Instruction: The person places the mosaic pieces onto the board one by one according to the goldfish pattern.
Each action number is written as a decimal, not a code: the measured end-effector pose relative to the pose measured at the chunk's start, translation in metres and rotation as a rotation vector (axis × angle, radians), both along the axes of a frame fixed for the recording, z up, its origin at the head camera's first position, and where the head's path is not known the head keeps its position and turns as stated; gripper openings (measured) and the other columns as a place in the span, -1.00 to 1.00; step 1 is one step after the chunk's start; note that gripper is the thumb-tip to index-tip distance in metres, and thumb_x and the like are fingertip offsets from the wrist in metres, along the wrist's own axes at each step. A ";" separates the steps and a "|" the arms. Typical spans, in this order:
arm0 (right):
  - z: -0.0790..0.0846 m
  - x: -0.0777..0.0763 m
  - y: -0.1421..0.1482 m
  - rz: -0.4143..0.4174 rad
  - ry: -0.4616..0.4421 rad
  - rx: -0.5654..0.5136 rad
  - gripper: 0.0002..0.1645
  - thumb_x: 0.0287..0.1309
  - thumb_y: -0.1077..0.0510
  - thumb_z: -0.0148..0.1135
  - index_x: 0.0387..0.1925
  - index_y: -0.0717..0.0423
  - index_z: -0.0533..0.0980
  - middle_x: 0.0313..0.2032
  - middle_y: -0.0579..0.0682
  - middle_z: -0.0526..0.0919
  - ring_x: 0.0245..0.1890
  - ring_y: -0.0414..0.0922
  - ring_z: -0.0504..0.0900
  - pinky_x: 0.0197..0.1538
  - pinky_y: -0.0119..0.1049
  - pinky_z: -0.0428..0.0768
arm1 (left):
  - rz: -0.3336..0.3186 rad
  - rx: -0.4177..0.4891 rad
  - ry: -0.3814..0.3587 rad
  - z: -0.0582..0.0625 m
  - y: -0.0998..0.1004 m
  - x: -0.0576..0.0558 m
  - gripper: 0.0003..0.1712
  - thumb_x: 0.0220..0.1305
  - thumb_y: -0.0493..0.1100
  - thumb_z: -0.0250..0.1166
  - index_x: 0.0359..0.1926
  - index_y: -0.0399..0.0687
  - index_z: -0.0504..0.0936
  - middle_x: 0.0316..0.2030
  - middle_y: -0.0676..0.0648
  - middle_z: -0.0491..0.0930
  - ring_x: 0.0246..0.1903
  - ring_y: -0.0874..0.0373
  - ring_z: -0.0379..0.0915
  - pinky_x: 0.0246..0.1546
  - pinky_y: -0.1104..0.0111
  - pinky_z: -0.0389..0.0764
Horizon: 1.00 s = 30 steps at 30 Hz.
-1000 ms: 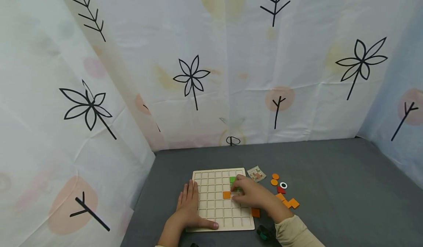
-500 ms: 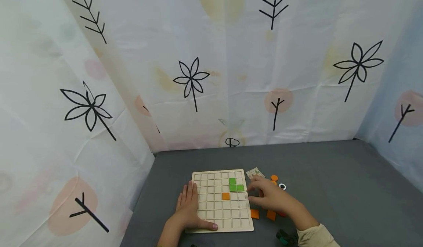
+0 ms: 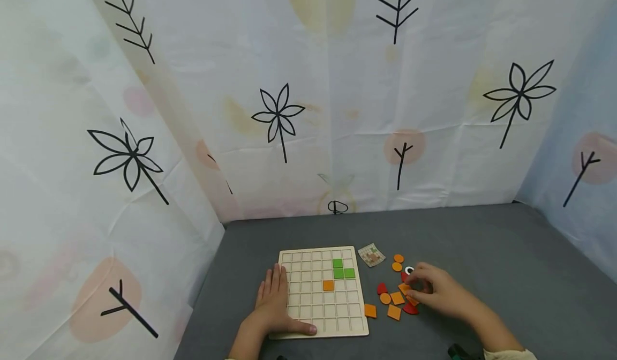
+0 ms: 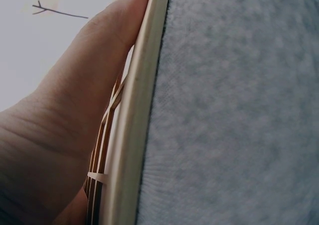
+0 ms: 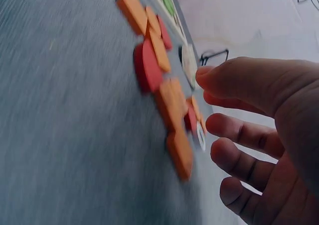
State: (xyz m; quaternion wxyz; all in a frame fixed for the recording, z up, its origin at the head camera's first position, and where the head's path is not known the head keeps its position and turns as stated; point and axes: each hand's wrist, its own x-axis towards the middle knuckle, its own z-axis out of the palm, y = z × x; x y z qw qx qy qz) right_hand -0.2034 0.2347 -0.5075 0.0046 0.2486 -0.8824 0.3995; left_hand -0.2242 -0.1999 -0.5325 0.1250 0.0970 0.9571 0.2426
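Note:
My left hand (image 3: 276, 305) lies flat on the left side of a wooden grid board (image 3: 332, 325), thumb along its near edge. The left wrist view shows the thumb (image 4: 99, 41) resting on the board's rim (image 4: 130, 135). Three green squares (image 3: 338, 273) and an orange square tile (image 3: 328, 285) sit in the grid. To the right of the board, my right hand (image 3: 441, 291) hovers over loose orange tiles (image 3: 393, 312), overlapping some of them. In the right wrist view its fingers are loosely bent, with nothing between them, beside orange tiles (image 5: 179, 155) and a red piece (image 5: 148, 68).
A small patterned card (image 3: 371, 255) lies by the board's far right corner. Near it are orange discs (image 3: 398, 258) and a white ring (image 3: 409, 270). One orange tile (image 3: 370, 310) lies against the board's right edge. Printed cloth (image 3: 308, 178) hangs behind the grey table (image 3: 482, 253).
My right hand has left the green squares on the board and moved right, over the loose pieces. My left hand has stayed on the board.

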 end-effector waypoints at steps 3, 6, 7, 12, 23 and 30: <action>-0.003 0.004 0.009 -0.009 0.002 0.011 -0.86 0.31 0.12 0.50 -0.14 0.01 0.71 -0.23 -0.09 0.59 -0.48 -0.39 0.36 -0.45 -0.41 0.43 | 0.001 0.000 0.001 0.001 -0.001 0.000 1.00 -0.47 0.66 0.66 0.72 -0.21 -0.30 0.72 -0.28 -0.43 0.71 -0.29 -0.51 0.64 -0.27 -0.22; -0.007 0.007 0.017 0.005 0.020 0.009 -0.86 0.31 0.15 0.50 -0.13 0.01 0.70 -0.22 -0.08 0.59 -0.48 -0.39 0.36 -0.45 -0.42 0.43 | 0.003 0.004 0.004 0.001 -0.001 0.001 1.00 -0.48 0.65 0.67 0.72 -0.22 -0.29 0.72 -0.28 -0.43 0.71 -0.30 -0.51 0.64 -0.28 -0.22; -0.009 0.007 0.018 0.007 0.022 0.005 -0.86 0.31 0.16 0.49 -0.13 0.01 0.71 -0.22 -0.08 0.60 -0.47 -0.39 0.37 -0.45 -0.42 0.43 | 0.001 0.003 0.004 0.001 -0.001 0.001 1.00 -0.47 0.65 0.66 0.72 -0.22 -0.30 0.72 -0.28 -0.44 0.71 -0.30 -0.51 0.64 -0.28 -0.22; -0.012 0.011 0.026 -0.002 0.021 -0.003 -0.84 0.30 0.19 0.49 -0.11 0.03 0.71 -0.21 -0.10 0.59 -0.46 -0.40 0.38 -0.45 -0.42 0.44 | -0.005 0.009 0.005 0.001 -0.001 0.001 1.00 -0.46 0.65 0.66 0.72 -0.22 -0.30 0.72 -0.28 -0.45 0.70 -0.30 -0.52 0.64 -0.28 -0.24; -0.016 0.015 0.036 0.009 0.019 0.008 -0.78 0.25 0.24 0.51 -0.07 0.04 0.72 -0.19 -0.07 0.61 -0.48 -0.42 0.38 -0.45 -0.41 0.46 | -0.006 0.003 0.003 0.000 -0.001 0.001 1.00 -0.47 0.66 0.65 0.72 -0.20 -0.31 0.72 -0.26 -0.45 0.71 -0.27 -0.53 0.65 -0.26 -0.25; -0.011 0.016 0.035 -0.027 -0.012 0.037 -0.80 0.25 0.22 0.52 -0.10 0.02 0.73 -0.19 -0.08 0.63 -0.48 -0.41 0.38 -0.44 -0.40 0.45 | -0.005 0.006 0.005 0.000 -0.001 0.002 1.00 -0.47 0.67 0.65 0.73 -0.19 -0.31 0.72 -0.25 -0.45 0.71 -0.27 -0.53 0.65 -0.25 -0.25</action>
